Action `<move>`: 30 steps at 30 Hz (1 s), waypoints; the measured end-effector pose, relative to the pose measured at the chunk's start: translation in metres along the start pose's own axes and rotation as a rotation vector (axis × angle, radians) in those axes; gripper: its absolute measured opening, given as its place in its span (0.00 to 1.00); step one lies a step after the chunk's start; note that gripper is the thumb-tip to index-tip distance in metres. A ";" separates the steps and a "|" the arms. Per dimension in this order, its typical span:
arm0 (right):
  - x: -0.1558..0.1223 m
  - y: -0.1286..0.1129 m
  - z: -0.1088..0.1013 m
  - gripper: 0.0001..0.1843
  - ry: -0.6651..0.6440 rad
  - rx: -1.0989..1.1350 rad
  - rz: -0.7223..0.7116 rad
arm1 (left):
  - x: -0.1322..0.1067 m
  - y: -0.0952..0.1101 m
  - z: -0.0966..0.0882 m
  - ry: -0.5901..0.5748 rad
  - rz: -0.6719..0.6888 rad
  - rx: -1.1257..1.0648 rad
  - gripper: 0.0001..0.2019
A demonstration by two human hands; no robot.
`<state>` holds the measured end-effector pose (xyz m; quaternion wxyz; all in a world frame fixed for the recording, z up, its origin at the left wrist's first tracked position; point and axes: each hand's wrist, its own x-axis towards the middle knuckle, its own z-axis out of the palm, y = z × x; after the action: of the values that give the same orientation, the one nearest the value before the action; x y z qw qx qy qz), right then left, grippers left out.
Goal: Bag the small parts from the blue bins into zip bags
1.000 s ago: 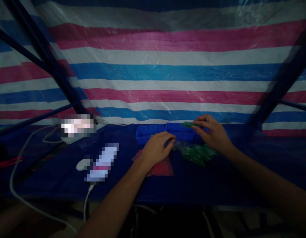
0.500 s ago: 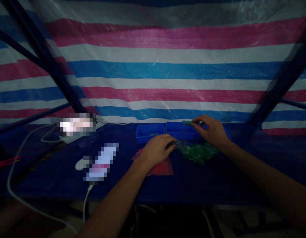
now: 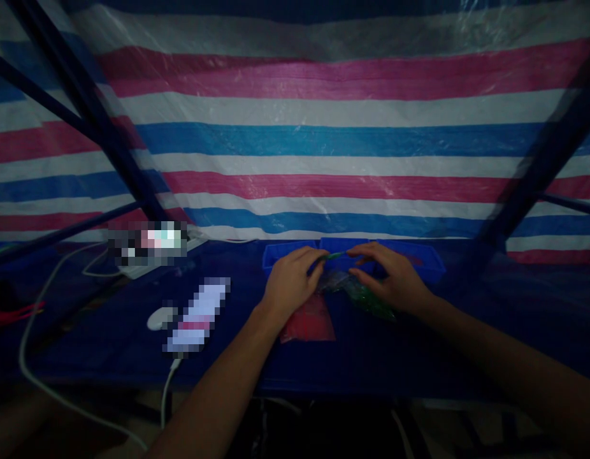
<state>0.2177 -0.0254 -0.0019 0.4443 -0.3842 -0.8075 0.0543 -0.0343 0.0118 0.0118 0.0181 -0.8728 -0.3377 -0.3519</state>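
A small flat green piece [image 3: 336, 255] spans the gap between my hands, above the front of the middle blue tray [image 3: 343, 244]. My left hand [image 3: 294, 280] pinches its left end between thumb and fingers. At its right end are the fingertips of my right hand [image 3: 395, 277], with the thumb held apart below. Under my right hand lies a clear plastic bag with green contents [image 3: 371, 302], partly covered. A flat red plastic packet [image 3: 308, 322] rests on the table below my left hand. The piece's exact kind is too dim to tell.
Blue trays stand in a row, including a left tray [image 3: 274, 254] and a right tray [image 3: 431, 258]. Left on the blue table [image 3: 247, 357] are a blurred-out phone [image 3: 199, 315], a round white object [image 3: 160, 319] and white cables [image 3: 25, 331]. Striped sheeting [image 3: 323, 140] hangs behind.
My right hand has brought the green piece left and down from above the trays. My left hand has risen from the clear bag to grip it, and the right thumb has come away.
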 end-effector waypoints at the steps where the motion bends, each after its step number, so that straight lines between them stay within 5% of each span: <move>1: -0.001 0.000 0.000 0.21 -0.016 -0.010 -0.003 | 0.000 -0.005 -0.004 0.022 -0.038 0.058 0.14; 11: -0.004 0.004 0.000 0.16 -0.168 -0.030 -0.044 | -0.007 -0.044 -0.012 -0.110 -0.309 0.370 0.19; 21: -0.005 0.006 0.001 0.17 -0.188 -0.012 -0.030 | -0.005 -0.047 -0.007 -0.187 -0.301 0.275 0.17; 30: -0.005 0.005 0.002 0.16 -0.202 -0.031 -0.036 | -0.001 -0.045 -0.006 -0.203 -0.134 0.188 0.19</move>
<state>0.2209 -0.0248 -0.0084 0.3554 -0.3692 -0.8557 0.0721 -0.0654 0.0439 0.0060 0.0423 -0.8739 -0.4266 -0.2291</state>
